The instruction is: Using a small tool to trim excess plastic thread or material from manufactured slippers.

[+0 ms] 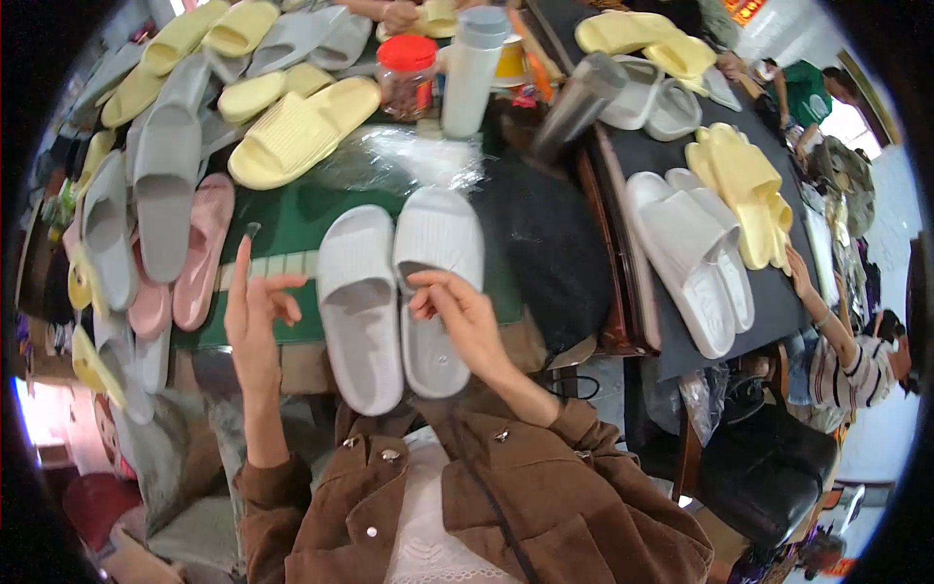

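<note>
two pale grey slippers (pixel 358 255) sit side by side at the near edge of a green tabletop (pixel 302 209), toes pointing far, ribbed straps, smooth footbeds. left hand (pixel 257 316) is spread, index stuck out, just left of them. right hand (pixel 465 326) curls over the right slipper, can't tell if it's pinching the strap. also two pink slippers (pixel 202 258) left, one red-lidded jar (pixel 407 80) far.
</note>
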Motion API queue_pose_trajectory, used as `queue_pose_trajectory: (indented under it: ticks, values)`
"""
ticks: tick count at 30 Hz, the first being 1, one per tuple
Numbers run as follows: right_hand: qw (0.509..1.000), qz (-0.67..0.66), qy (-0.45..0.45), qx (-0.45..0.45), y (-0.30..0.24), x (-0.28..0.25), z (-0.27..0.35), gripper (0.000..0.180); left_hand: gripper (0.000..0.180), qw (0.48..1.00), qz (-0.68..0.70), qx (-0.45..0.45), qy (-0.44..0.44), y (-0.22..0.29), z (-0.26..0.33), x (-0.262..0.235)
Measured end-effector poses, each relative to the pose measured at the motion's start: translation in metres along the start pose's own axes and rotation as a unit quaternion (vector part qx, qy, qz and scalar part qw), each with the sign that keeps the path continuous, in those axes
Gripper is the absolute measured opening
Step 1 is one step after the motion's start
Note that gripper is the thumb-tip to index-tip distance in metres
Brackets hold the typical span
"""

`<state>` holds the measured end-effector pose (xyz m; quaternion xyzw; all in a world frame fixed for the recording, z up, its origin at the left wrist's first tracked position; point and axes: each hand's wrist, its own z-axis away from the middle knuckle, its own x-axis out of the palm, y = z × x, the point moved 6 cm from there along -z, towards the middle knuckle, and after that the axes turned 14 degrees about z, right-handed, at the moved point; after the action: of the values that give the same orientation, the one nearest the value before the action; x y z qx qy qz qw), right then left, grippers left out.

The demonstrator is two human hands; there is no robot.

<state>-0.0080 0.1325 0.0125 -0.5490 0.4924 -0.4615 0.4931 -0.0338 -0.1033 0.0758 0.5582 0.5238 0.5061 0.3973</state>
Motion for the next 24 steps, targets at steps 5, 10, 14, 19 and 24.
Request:
queue_pose_trajectory:
  ticks: [5,10,14,19,24]
  values:
    - [1.000,0.006,0.028,0.004,-0.003,-0.004,0.000,0.021,0.021,0.999,-0.024,0.047,-0.001,0.002,0.002,0.005]
    - [0.999,-0.020,0.035,0.003,0.003,-0.004,0.000,0.011,0.009,0.998,-0.049,0.023,-0.042,0.000,0.014,0.022]
    - [0.999,-0.028,0.012,0.010,0.008,-0.002,0.000,0.010,0.004,0.983,-0.134,0.091,-0.088,0.010,0.019,0.039]
    - [0.999,0.044,0.008,-0.008,0.007,-0.003,0.000,0.016,0.009,0.984,-0.123,0.064,-0.112,0.009,0.025,0.051]
    - [1.000,0.000,-0.012,0.011,-0.003,0.003,0.005,0.019,0.011,0.979,-0.170,0.035,-0.108,-0.001,0.038,0.047]
